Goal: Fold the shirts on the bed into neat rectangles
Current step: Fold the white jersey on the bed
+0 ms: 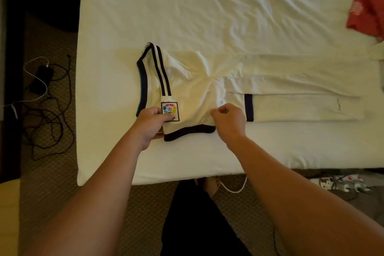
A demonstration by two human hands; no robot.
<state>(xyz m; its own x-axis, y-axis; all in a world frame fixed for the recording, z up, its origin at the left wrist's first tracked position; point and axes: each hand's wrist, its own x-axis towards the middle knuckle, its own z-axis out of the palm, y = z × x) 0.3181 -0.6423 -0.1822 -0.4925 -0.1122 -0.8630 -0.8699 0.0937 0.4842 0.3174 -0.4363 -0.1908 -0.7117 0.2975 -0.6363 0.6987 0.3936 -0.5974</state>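
A bed [207,6] covered in a creased white sheet fills most of the view, set on a woven brown carpet [52,162] where a tangle of dark and white cables [47,97] runs to a black phone [41,79] at the left. On the near half of the bed lies a white shirt [270,81], stretched out lengthways toward the right, its smooth cloth bunched into soft wrinkles near the middle. Its sleeve [187,100] is turned toward the person; three dark stripes run along it, a dark band edges the cuff, and a square patch [169,108] with a many-coloured ring around a small ball sits beside the left hand. The left hand [148,124] grips the left corner of the sleeve at the cuff, thumb on top just beside the patch and fingers curled under the cloth. The right hand [228,118] has its fingers curled in, pinching the sleeve's right edge between thumb and fingertips. The two hands are apart, the dark cuff band spanning between them. At the far right edge of the bed lies a rumpled red shirt [367,14] with a pale round print. A white power strip [340,185] with plugs sits on the floor by the bed's near right side.
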